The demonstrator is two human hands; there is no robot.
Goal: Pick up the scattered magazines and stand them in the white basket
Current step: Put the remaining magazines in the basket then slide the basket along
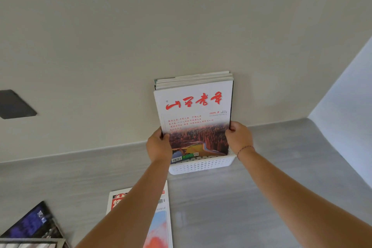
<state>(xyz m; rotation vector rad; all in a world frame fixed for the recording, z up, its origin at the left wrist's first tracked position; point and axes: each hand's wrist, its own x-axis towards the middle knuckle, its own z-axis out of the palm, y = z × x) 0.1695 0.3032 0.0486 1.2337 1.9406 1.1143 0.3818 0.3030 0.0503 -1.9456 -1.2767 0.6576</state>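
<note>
A white perforated basket (pixel 201 165) stands on the grey table against the wall. Several magazines stand upright in it. The front one is a white magazine with red lettering and an autumn forest photo (pixel 194 115). My left hand (pixel 159 145) grips its left edge and my right hand (pixel 238 137) grips its right edge, both low on the cover, with its bottom inside the basket. Another white magazine with a red title (pixel 161 217) lies flat on the table, partly under my left forearm. A dark magazine (pixel 33 222) lies at the bottom left.
The grey tabletop (pixel 241 197) runs to a pale wall behind the basket. A dark wall plate (pixel 14 104) is at the left. A grey framed object (pixel 30 243) shows at the bottom left corner. A white surface (pixel 346 106) rises at the right.
</note>
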